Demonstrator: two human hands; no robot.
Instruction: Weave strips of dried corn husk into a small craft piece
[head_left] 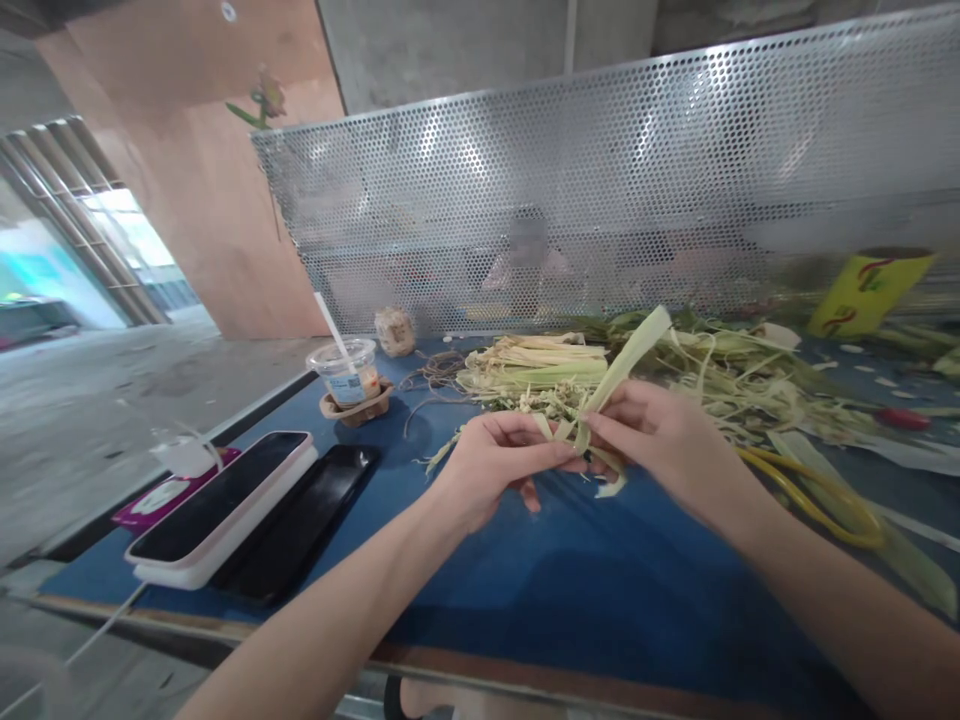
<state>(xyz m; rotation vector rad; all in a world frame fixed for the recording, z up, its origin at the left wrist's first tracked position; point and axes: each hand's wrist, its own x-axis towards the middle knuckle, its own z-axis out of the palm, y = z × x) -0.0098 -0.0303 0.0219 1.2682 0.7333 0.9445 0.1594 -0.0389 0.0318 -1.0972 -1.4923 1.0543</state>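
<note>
Above the near part of the blue table (600,600), my two hands are close together on a pale green leaf strip (630,360). My left hand (487,460) is closed round its folded lower end, thumb pressed along it; the small folds there are partly hidden by my fingers. With thumb and fingers my right hand (652,430) pinches the strip, whose long free end sticks up to the right. A curled pale end (612,488) hangs below my fingers. Just behind lies a bundle of cut leaf stems (532,370) with small pale buds in front of it.
Yellow scissor-like handles (840,515) lie at the right, near a heap of leaf strips (742,380). Behind stands a perforated metal screen (525,200). At left are a plastic cup with a straw (346,380), a phone (225,500), a black tray (300,530) and a purple packet (150,505).
</note>
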